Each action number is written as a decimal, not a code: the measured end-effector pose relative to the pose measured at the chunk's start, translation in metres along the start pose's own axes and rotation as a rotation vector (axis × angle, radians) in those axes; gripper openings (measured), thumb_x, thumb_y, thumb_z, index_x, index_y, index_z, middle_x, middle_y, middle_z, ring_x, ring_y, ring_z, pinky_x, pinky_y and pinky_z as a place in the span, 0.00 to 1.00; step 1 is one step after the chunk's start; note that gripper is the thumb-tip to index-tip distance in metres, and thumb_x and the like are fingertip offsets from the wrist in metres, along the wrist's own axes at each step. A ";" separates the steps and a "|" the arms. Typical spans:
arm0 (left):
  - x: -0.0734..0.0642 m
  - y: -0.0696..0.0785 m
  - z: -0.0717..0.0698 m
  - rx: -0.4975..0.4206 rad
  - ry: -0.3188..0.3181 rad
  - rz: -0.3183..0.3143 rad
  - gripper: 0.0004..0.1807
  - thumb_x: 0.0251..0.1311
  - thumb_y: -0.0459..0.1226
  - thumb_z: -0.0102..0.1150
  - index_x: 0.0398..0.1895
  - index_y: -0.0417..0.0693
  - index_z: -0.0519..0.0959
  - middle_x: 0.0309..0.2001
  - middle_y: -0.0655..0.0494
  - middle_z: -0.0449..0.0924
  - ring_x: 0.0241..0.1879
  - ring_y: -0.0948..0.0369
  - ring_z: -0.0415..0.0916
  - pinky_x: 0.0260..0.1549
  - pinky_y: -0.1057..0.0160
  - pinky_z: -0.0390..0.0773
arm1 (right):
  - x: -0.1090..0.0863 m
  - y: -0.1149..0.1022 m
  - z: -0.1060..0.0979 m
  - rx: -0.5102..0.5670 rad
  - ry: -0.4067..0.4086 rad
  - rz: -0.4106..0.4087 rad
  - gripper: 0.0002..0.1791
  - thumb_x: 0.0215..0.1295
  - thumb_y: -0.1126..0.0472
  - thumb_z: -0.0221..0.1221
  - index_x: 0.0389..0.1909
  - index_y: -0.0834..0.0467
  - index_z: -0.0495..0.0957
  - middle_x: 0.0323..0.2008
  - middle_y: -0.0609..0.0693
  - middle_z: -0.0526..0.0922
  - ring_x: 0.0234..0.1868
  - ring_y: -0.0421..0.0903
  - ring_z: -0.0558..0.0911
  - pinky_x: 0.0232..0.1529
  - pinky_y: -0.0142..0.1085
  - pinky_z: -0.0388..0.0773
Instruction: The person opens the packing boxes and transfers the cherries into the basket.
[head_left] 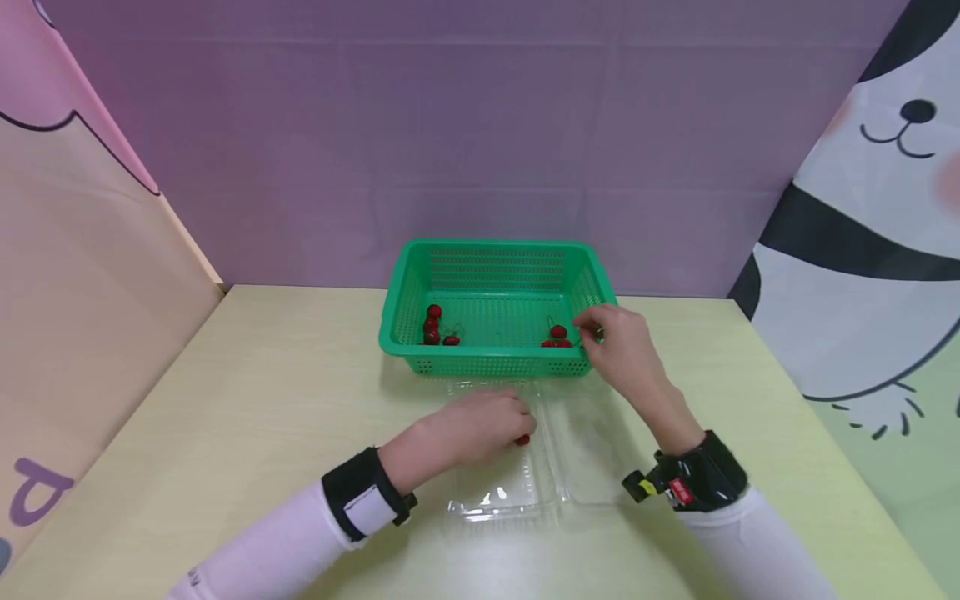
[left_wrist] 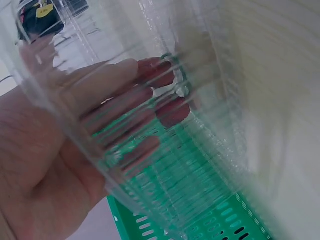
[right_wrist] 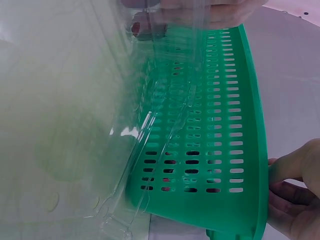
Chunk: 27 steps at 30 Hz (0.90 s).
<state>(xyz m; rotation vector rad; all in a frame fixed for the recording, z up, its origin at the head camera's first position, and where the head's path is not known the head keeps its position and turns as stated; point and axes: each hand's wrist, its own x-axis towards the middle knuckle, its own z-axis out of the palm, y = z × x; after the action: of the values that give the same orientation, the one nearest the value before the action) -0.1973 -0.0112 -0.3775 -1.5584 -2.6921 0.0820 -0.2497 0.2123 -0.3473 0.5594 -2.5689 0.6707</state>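
Note:
My left hand (head_left: 480, 425) is over the left half of a clear plastic clamshell box (head_left: 495, 492). Its thumb and fingers pinch a red cherry (left_wrist: 155, 72). A second cherry (left_wrist: 172, 110) shows near the fingertips through the clear wall in the left wrist view. My right hand (head_left: 618, 342) reaches over the front right corner of a green basket (head_left: 495, 361), fingers bent close together beside a few cherries (head_left: 558, 332) with thin stems. Whether those fingers grip a stem is unclear; in the right wrist view the basket rim partly hides them.
More cherries (head_left: 432, 325) lie in the basket's left side. The box's other half (head_left: 592, 458) lies unfolded to the right on the pale wooden table (head_left: 300, 417). A purple cloth (head_left: 480, 125) hangs behind the basket, with printed panels at both sides.

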 end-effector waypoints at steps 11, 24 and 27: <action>0.003 0.004 0.001 -0.082 0.012 0.064 0.14 0.56 0.27 0.62 0.20 0.53 0.74 0.22 0.67 0.64 0.24 0.68 0.59 0.22 0.75 0.58 | -0.002 0.003 0.000 -0.008 0.035 0.003 0.09 0.58 0.74 0.62 0.40 0.67 0.82 0.34 0.57 0.83 0.34 0.52 0.83 0.36 0.39 0.78; 0.002 0.007 0.005 -0.081 -0.024 0.082 0.06 0.60 0.33 0.66 0.31 0.55 0.82 0.28 0.67 0.71 0.28 0.71 0.68 0.27 0.79 0.65 | -0.003 0.003 0.000 0.002 0.041 0.008 0.10 0.58 0.74 0.63 0.42 0.66 0.81 0.31 0.54 0.82 0.33 0.51 0.83 0.35 0.39 0.78; 0.002 0.007 0.005 -0.064 -0.027 0.091 0.05 0.62 0.34 0.65 0.32 0.55 0.84 0.29 0.66 0.72 0.29 0.71 0.70 0.27 0.79 0.65 | -0.004 0.003 0.000 0.001 0.040 0.009 0.11 0.58 0.74 0.63 0.42 0.66 0.81 0.31 0.54 0.82 0.33 0.51 0.83 0.35 0.39 0.78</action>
<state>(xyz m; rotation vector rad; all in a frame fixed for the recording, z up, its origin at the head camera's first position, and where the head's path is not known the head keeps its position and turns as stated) -0.1925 -0.0066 -0.3832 -1.7099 -2.6689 0.0196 -0.2481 0.2158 -0.3500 0.5293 -2.5352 0.6797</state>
